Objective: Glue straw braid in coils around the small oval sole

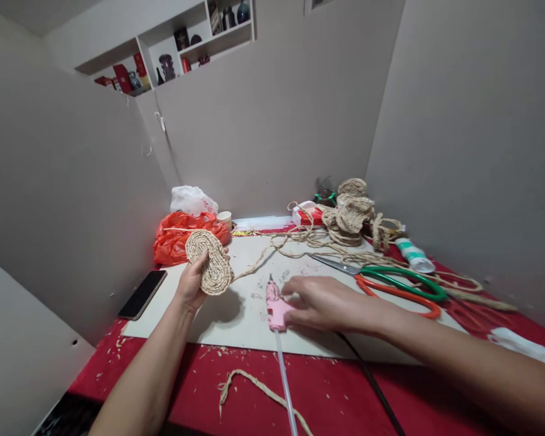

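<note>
My left hand (193, 284) grips an oval sole-shaped piece of coiled braided straw rope (215, 266), thumb across its face, raised above the white board. From that piece a rope tail (254, 266) runs back to the pile at the far right. My right hand (318, 303) is at the handle of a pink hot glue gun (277, 309), its fingers curled about the grip and partly hidden. The gun's nozzle points away from me. A long clear glue stick (285, 381) sticks out of its rear end toward me.
Big scissors (390, 281) with green and orange handles lie on the right. Behind are coiled rope (349, 212), a tissue pack (306, 214) and a red plastic bag (175, 236). A phone (143, 295) lies left. Loose rope (254, 380) and a black cord (372, 381) are in front.
</note>
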A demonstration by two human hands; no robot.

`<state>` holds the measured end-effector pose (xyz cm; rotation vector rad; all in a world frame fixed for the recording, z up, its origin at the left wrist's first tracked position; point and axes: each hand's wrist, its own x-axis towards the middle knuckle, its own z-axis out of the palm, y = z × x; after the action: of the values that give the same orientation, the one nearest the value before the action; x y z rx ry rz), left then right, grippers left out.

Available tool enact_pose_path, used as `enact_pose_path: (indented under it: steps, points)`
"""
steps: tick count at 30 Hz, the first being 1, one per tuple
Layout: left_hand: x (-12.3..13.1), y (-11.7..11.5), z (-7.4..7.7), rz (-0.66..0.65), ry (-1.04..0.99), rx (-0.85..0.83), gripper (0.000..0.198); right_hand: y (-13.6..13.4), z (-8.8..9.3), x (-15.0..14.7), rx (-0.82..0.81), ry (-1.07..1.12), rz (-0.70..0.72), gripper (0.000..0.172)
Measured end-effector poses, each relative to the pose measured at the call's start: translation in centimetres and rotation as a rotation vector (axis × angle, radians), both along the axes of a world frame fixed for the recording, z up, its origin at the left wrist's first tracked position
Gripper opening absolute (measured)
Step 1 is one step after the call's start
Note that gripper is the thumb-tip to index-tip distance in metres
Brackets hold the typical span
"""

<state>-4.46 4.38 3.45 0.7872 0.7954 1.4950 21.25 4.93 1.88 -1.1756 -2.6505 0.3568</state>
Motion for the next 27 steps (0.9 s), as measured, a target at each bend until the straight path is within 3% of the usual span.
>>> enact_pose_path:
  steps: [4,9,15,21,24,27]
  points:
    - [1.0,-0.3,-0.3,-0.066,0.051,-0.026,0.022,-0.3,0.2,-1.2,0.053,0.438,-0.002,0.021]
    - [2.3,-0.9,-0.7,-0.097,0.128,-0.05,0.026,-0.3,0.6,-3.7,-0.197,0.801,0.014,0.024]
    - [2.9,-1.4,-1.0,-0.051,0.164,0.006,0.03,0.2,-0.2,-5.9,-0.439,1.091,0.102,0.021]
    - [2.8,-1.4,-1.0,-0.05,0.172,0.026,0.033,-0.2,-1.2,-6.6,-0.51,1.223,0.111,0.016]
    - [2.8,-1.4,-0.9,-0.064,0.2,0.024,0.034,-0.1,-1.2,-6.2,-0.373,1.15,0.103,0.01]
    - [3.1,-1.6,-0.8,-0.075,0.232,0.024,0.034,0.2,-1.2,-5.5,0.036,0.992,0.094,0.003]
